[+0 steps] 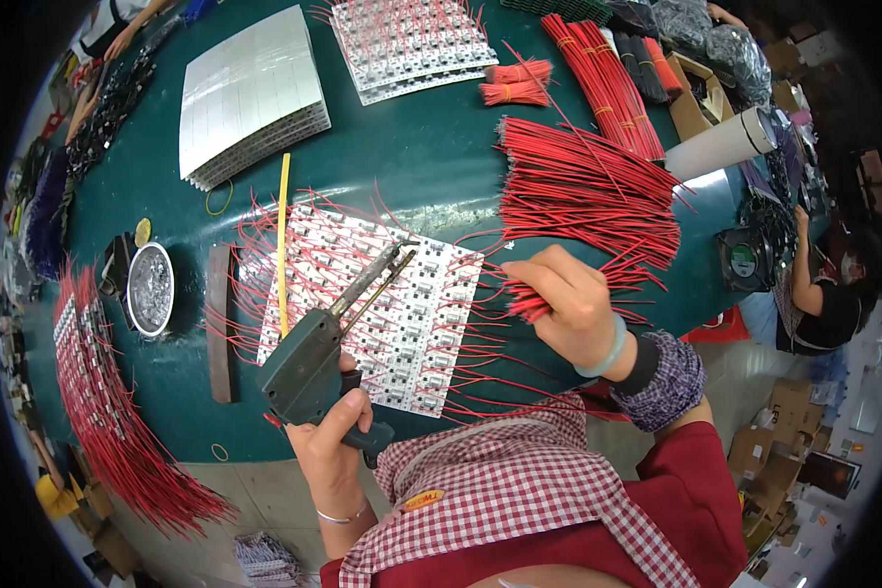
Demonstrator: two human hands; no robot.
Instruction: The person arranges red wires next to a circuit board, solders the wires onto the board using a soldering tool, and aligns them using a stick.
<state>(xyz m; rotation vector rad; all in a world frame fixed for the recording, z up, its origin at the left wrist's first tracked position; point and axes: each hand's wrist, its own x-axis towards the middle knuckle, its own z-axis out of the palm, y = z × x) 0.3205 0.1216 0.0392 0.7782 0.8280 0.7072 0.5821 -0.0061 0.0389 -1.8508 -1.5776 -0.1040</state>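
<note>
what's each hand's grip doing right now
Left hand: closed, holding the dark green soldering gun by its handle.
Right hand: closed, holding red wires.

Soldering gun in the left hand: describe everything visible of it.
The soldering gun has a dark green, plastic-looking, pistol-shaped body. From its front run a silvery metal barrel and, alongside, a thin brass-coloured rod, both ending near a darkened tip. The left hand grips its handle, whose end juts out past the fingers. It slants away and to the right above the white circuit-board panel; whether the tip touches is unclear.
</note>
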